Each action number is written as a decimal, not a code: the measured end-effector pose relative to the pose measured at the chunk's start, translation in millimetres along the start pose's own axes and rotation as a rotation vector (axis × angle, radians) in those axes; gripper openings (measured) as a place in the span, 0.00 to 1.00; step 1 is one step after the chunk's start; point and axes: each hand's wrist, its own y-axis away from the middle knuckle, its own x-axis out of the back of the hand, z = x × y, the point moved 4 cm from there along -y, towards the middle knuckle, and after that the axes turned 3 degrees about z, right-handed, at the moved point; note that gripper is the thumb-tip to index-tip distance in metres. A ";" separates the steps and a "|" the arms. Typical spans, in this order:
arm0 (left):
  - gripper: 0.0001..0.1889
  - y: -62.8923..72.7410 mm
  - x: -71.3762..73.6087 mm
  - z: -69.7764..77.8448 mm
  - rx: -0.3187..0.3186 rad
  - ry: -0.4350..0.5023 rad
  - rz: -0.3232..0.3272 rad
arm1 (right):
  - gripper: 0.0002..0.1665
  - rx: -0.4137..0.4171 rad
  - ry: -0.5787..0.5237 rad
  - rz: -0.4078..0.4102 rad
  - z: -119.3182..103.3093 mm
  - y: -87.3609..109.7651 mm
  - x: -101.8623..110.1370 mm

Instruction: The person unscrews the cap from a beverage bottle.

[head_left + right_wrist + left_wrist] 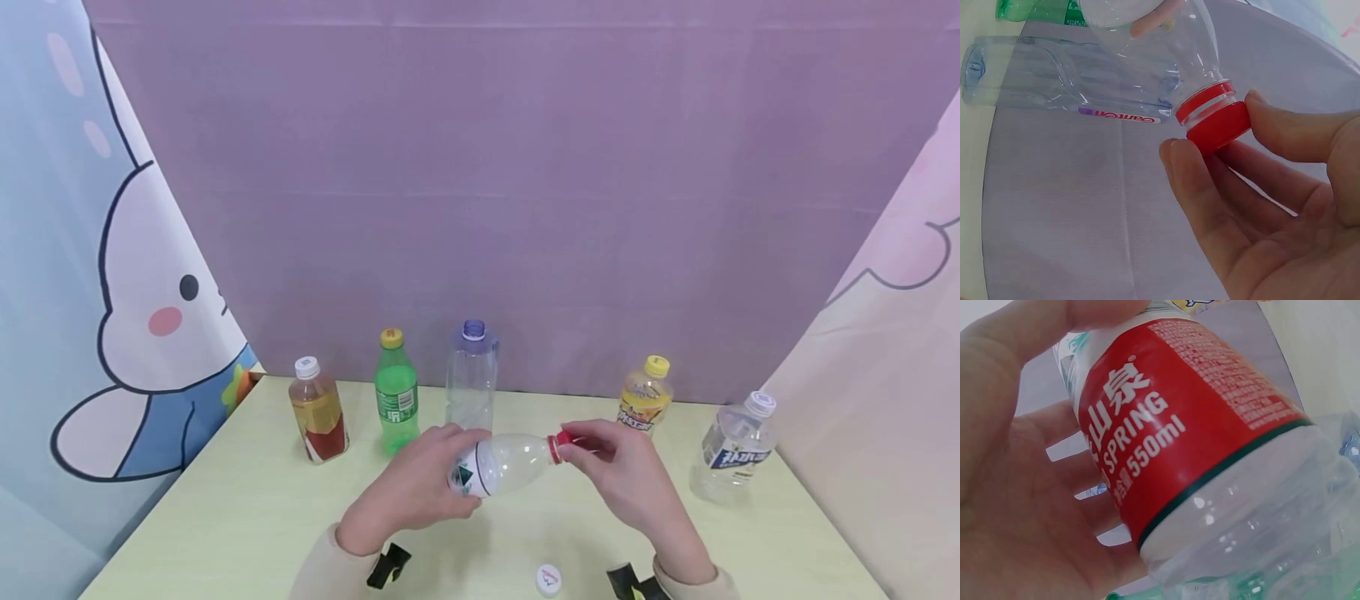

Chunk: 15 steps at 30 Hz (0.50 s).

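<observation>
My left hand [423, 483] grips a clear plastic water bottle [517, 461], tilted sideways with its neck towards the right. In the left wrist view the bottle's red label [1166, 419] reads 550ml. With thumb and fingers my right hand [626, 475] pinches the red cap [1219, 128] at the bottle's mouth. A strip of clear neck shows between the cap and the red ring [1204, 100] below it. Behind the hands stands a tall clear bottle [471, 375] with an uncapped bluish neck. A loose white cap [548, 580] lies on the table nearer to me.
On the pale table [225, 517], an amber drink bottle [320, 412] and a green bottle [396, 396] stand at the left. A yellow-capped bottle [645, 396] and a white-capped clear bottle [735, 450] are at the right. A purple cloth [510, 192] hangs behind.
</observation>
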 end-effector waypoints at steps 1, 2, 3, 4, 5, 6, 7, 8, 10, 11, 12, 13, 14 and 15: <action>0.38 0.1 0.0 -0.3 0.000 0.000 -0.001 | 0.16 0.007 0.005 -0.004 0.1 0.3 0.0; 0.38 0.2 0.0 -0.9 0.002 -0.001 -0.003 | 0.16 0.014 0.003 -0.009 0.1 0.5 -0.1; 0.38 0.3 0.1 -1.4 0.005 -0.001 -0.003 | 0.16 0.027 0.000 -0.013 0.1 0.8 -0.2; 0.38 0.4 0.2 -2.0 0.008 0.000 -0.003 | 0.16 0.043 -0.007 -0.017 -0.1 1.0 -0.3; 0.38 0.5 0.3 -2.3 0.010 0.000 -0.002 | 0.17 0.059 -0.016 -0.018 -0.3 1.3 -0.4; 0.38 0.6 0.3 -2.9 0.012 0.000 -0.001 | 0.18 0.080 -0.027 -0.019 -0.5 1.6 -0.5; 0.38 0.5 0.2 -3.4 0.013 -0.001 0.000 | 0.17 0.100 -0.038 -0.018 -0.8 1.8 -0.7; 0.38 0.6 0.3 -3.6 0.013 -0.002 0.003 | 0.17 0.118 -0.047 -0.014 -1.4 2.0 -0.8; 0.38 0.7 0.7 -3.5 0.007 0.001 0.008 | 0.14 0.140 -0.059 0.008 -2.5 2.4 -0.7; 0.38 0.7 0.8 -3.5 0.003 -0.001 0.010 | 0.13 0.145 -0.062 0.023 -2.8 2.6 -0.8; 0.38 0.6 0.8 -3.7 0.001 -0.002 0.013 | 0.12 0.145 -0.062 0.037 -3.1 2.7 -1.1; 0.38 0.6 0.9 -3.7 0.000 -0.002 0.014 | 0.11 0.141 -0.060 0.049 -3.3 2.7 -1.4; 0.38 0.7 1.0 -3.8 -0.003 -0.001 0.016 | 0.11 0.135 -0.063 0.057 -3.5 2.6 -1.8; 0.38 0.6 1.1 -4.0 -0.004 0.000 0.017 | 0.11 0.128 -0.062 0.062 -3.4 2.3 -2.3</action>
